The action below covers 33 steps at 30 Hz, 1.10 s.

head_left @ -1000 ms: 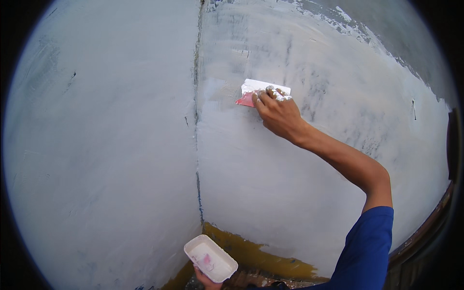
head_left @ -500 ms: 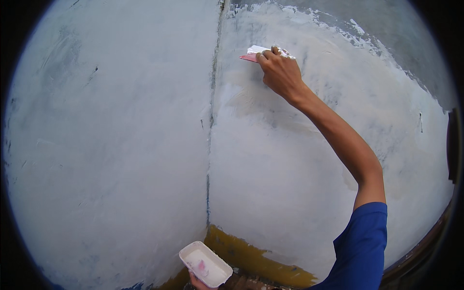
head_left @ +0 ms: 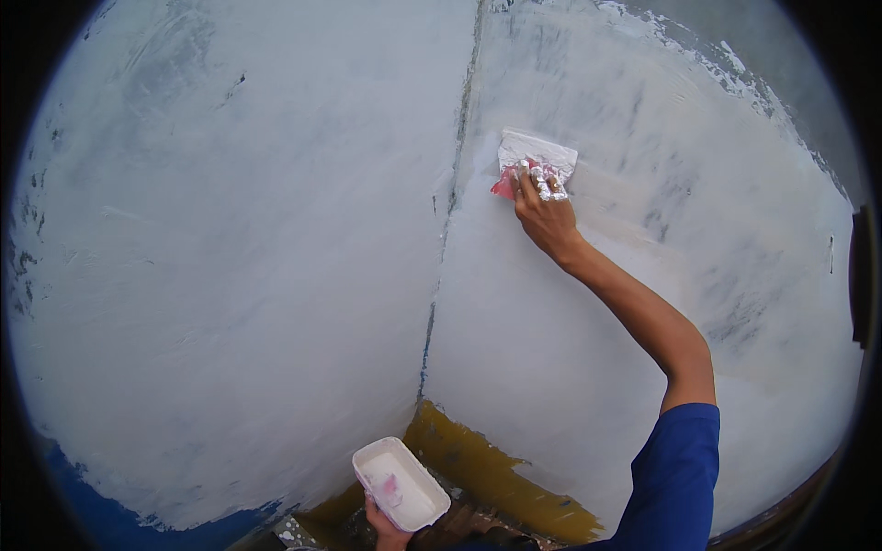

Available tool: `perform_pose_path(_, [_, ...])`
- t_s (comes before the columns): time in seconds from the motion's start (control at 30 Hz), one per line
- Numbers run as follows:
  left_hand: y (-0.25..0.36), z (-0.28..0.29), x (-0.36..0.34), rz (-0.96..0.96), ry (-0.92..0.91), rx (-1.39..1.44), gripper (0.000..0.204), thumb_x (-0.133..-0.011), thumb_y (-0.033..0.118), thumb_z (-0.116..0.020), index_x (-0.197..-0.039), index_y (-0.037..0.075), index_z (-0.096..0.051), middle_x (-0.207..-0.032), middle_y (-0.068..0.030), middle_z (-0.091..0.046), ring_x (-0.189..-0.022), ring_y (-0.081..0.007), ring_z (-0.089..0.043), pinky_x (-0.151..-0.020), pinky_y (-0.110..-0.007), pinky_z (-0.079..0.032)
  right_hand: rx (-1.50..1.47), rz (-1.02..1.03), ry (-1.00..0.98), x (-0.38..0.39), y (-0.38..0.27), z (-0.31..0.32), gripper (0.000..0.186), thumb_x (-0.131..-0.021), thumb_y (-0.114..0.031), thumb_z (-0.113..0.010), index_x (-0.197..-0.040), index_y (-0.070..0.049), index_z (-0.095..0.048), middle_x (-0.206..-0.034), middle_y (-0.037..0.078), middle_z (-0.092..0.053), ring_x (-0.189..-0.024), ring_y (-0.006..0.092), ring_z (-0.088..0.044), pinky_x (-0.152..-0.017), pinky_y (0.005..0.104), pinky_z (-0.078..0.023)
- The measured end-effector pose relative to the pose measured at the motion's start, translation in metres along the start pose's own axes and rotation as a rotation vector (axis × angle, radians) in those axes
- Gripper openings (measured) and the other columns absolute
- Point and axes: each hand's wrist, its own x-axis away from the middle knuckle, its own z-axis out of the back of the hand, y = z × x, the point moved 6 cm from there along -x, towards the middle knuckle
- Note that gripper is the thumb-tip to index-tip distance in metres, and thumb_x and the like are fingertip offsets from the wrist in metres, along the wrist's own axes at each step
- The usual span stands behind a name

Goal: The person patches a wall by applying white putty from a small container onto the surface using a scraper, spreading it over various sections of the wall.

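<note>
Centrally, toward the top of the view, a flat red spreader [head_left: 539,147] with white paste thick over its blade is held up at the right-hand wall [head_left: 551,340], just right of the corner; whether its edge touches the surface is hard to tell. The person's right hand [head_left: 546,216] is clamped on its lower part, the fingers smeared with the same white paste. Behind that hand, a bare forearm slants down to a blue short sleeve [head_left: 678,468]. Well below, near the foot of the corner, the left hand [head_left: 387,530] grips the lower left side of a tilted, pale rectangular tray [head_left: 425,470] with white paste and a pinkish patch inside. A dark, rough seam [head_left: 457,165] runs down between the right wall and the whitish left wall [head_left: 230,303]. Farther out are a mustard-brown strip [head_left: 496,473] low on the right wall and a blue area [head_left: 138,510] at lower left.
</note>
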Motion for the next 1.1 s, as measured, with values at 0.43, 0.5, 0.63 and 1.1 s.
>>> perform_pose_path(0.43, [0.006, 0.023, 0.004, -0.072, 0.067, -0.018, 0.072, -0.093, 0.06, -0.035, -0.147, 0.012, -0.039, -0.139, -0.0161, -0.052, -0.124, -0.0405, -0.054, -0.103, -0.06, -0.043, -0.162, -0.172, -0.047, -0.058, 0.044, 0.018, 0.033, -0.074, 0.002, -0.062, -0.107, -0.002, -0.069, -0.095, 0.01, -0.068, -0.089, 0.0249, -0.066, -0.073, 0.0354, -0.054])
perform_pose_path(0.5, [0.0, 0.02, -0.003, -0.072, 0.069, 0.04, 0.071, -0.093, 0.059, -0.036, -0.147, 0.013, -0.039, -0.139, -0.0156, -0.052, -0.125, -0.0398, -0.053, -0.103, -0.06, -0.043, -0.15, -0.077, 0.042, -0.044, 0.013, 0.004, 0.022, -0.074, 0.0, -0.061, -0.095, 0.0, -0.067, -0.088, 0.013, -0.065, -0.084, 0.027, -0.067, -0.069, 0.0358, -0.055])
perform_pose_path(0.63, [-0.014, 0.014, -0.006, 0.009, 0.069, 0.064, 0.071, -0.094, 0.059, -0.037, -0.147, 0.013, -0.039, -0.14, -0.0145, -0.052, -0.125, -0.0391, -0.053, -0.103, -0.061, -0.043, -0.274, 0.095, 0.022, 0.009, -0.063, -0.009, 0.013, -0.076, -0.004, -0.061, -0.083, 0.005, -0.066, -0.082, 0.017, -0.063, -0.082, 0.0324, -0.067, -0.066, 0.0388, -0.056])
perform_pose_path(1.1, [-0.01, 0.02, -0.005, 0.012, 0.044, 0.049, 0.072, -0.093, 0.06, -0.038, -0.149, 0.014, -0.037, -0.143, -0.0141, -0.049, -0.128, -0.0409, -0.05, -0.105, -0.062, -0.04, -0.272, -0.01, -0.244, 0.092, -0.057, 0.012, 0.043, -0.077, -0.003, -0.062, -0.12, -0.001, -0.066, -0.122, 0.015, -0.063, -0.114, 0.0285, -0.06, -0.096, 0.0417, -0.046])
